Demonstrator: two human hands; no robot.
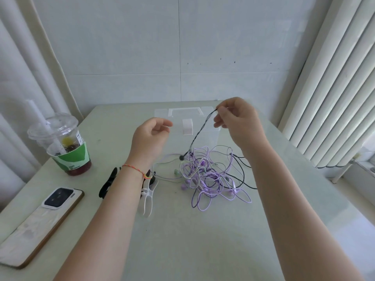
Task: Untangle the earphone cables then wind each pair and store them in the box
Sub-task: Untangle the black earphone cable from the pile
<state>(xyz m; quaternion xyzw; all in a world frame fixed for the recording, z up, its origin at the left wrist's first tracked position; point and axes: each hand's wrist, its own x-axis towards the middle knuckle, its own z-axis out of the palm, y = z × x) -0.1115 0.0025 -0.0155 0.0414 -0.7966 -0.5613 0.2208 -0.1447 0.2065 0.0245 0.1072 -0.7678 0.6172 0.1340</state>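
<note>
Iced drink cup point(68, 147) with straw point(43, 123) at table point(182, 240) left edge. Smartphone point(40, 226) lies face down nearer the camera.

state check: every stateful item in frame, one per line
right hand: raised, pinches the black cable
left hand: raised, loosely curled, holds nothing
black cable: one end lifted, the rest in the tangle
purple earphone cables: tangled on the table
storage box: lid closed, clasp down
iced drink cup: upright, lidded, straw in, partly full
phone: face down
white clip: lying flat
</note>
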